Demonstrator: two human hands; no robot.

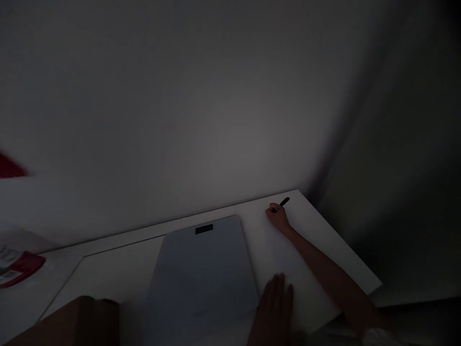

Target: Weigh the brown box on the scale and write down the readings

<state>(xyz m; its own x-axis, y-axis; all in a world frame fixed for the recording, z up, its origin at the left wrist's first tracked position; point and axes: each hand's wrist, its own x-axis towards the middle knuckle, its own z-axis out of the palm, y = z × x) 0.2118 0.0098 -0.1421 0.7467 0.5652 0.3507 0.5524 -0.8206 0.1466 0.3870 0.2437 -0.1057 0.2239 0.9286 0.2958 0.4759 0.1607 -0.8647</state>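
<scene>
In the dim head view, my right hand is closed around a dark pen, near the far right corner of a white tabletop. The pen slants up and to the right out of my fist; its lower end is mostly hidden by my fingers. My left hand lies palm down and flat, fingers stretched away from me. It rests beside the right edge of a flat blue-grey panel, which has a small black rectangle near its far edge. Whether hand and panel touch, I cannot tell.
A brown box-like object stands at the lower left. Further left lies a red and white item, blurred. A plain grey wall rises behind the table. The tabletop's right edge drops off toward a dark area.
</scene>
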